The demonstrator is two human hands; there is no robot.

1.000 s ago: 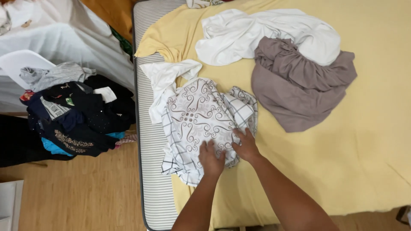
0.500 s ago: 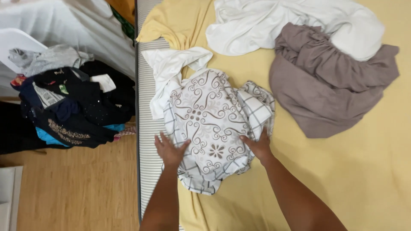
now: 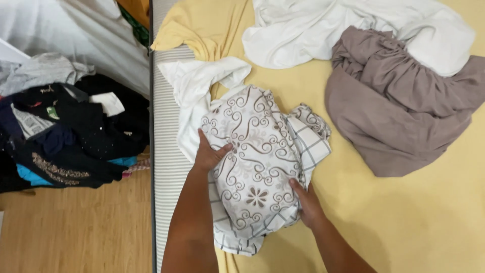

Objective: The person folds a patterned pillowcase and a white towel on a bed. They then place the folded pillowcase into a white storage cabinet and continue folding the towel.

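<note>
A white cloth with brown scroll and flower prints [image 3: 255,162] lies bunched on the yellow bed sheet [image 3: 404,217], its checked underside showing at the right and bottom edges. My left hand [image 3: 209,151] grips its left side, thumb on top of the fabric. At the lower right edge my right hand [image 3: 305,202] holds the cloth with the fingers curled under it. A plain white garment [image 3: 194,91] lies beneath and to the upper left of the patterned cloth.
A taupe garment [image 3: 399,106] and a white sheet [image 3: 328,30] lie crumpled at the back of the bed. The striped mattress edge [image 3: 169,177] runs down the left. A heap of dark clothes [image 3: 70,131] sits beside the bed above the wooden floor [image 3: 76,232].
My hands moved from the middle of the cloth out to its two sides, then gathered it inward. The cloth is now more bunched and raised than before.
</note>
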